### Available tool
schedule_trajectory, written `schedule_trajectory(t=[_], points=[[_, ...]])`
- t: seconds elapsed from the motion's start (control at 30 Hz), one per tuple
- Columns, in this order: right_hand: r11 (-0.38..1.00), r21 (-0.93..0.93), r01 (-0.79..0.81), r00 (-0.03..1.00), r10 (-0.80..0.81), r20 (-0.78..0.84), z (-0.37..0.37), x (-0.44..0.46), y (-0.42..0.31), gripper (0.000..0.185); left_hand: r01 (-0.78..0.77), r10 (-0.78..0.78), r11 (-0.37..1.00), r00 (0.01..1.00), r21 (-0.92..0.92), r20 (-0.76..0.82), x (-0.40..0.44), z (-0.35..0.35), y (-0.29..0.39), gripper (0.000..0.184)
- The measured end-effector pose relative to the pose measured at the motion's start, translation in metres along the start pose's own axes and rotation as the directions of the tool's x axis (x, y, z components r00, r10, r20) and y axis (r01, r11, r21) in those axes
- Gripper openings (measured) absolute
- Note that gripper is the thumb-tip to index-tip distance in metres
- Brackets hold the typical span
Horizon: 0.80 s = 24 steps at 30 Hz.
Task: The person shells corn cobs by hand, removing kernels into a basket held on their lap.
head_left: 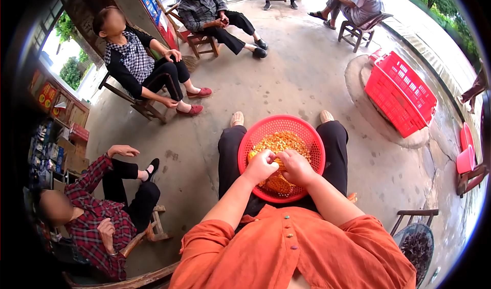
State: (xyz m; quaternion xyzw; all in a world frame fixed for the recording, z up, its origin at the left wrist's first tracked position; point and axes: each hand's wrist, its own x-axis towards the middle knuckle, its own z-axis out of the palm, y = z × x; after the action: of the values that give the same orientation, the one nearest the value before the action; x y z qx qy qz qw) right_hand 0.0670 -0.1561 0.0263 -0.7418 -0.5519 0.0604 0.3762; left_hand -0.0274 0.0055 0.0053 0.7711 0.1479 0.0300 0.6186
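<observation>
meeting above the round, red, perforated plastic basket (279, 123) on the lap (335, 153), the left hand (261, 166) and right hand (296, 167) are both curled; what they pinch is unclear. its loose yellow-orange kernels (287, 140) should be hard, light, slippery; the stiff rim probably grips best.

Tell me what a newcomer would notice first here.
Likely the round red basket of yellow-orange kernels near the middle, with the left hand and right hand close together above it. Then the orange shirt filling the bottom centre, and the bright red plastic crating at upper right.
</observation>
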Motion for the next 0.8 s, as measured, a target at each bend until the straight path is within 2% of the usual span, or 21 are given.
schedule_trajectory(t=[0.03,0.1,0.43,0.53,0.63,0.67,0.73,0.8], points=[[1.000,-0.001,-0.003,1.000,0.003,0.001,0.001,-0.001,0.000,0.041,0.001,-0.001,1.000,1.000,-0.002,0.002,-0.001,0.001,0.001,0.016],[0.999,-0.003,-0.036,0.999,0.036,0.022,0.002,-0.002,0.000,0.036,-0.095,0.111,0.976,0.991,0.198,-0.073,-0.005,0.003,0.005,0.018],[0.999,-0.021,-0.042,0.999,0.042,0.022,0.003,-0.002,0.001,0.038,-0.041,0.056,0.990,0.993,0.136,-0.105,-0.004,0.007,0.002,0.018],[0.999,0.032,-0.042,0.999,0.043,-0.033,0.004,-0.003,0.002,0.042,-0.053,0.081,0.983,0.984,0.174,-0.160,0.001,0.006,-0.009,0.018],[0.994,0.085,-0.071,0.996,0.076,-0.054,0.002,-0.003,0.001,0.047,0.102,-0.107,0.986,0.994,-0.134,-0.033,-0.001,-0.002,0.008,0.021],[0.993,0.097,-0.068,0.994,0.076,-0.083,0.001,-0.002,0.001,0.047,0.101,-0.106,0.986,0.994,-0.135,-0.033,-0.001,-0.002,0.008,0.021],[0.992,0.110,-0.065,0.991,0.078,-0.113,-0.001,-0.001,-0.001,0.048,0.157,-0.164,0.912,0.986,-0.378,0.013,-0.001,-0.003,0.008,0.026],[0.982,0.150,-0.115,0.985,0.132,-0.110,-0.004,0.000,-0.003,0.048,0.150,-0.147,0.896,0.988,-0.418,0.041,-0.002,-0.005,0.007,0.025]])
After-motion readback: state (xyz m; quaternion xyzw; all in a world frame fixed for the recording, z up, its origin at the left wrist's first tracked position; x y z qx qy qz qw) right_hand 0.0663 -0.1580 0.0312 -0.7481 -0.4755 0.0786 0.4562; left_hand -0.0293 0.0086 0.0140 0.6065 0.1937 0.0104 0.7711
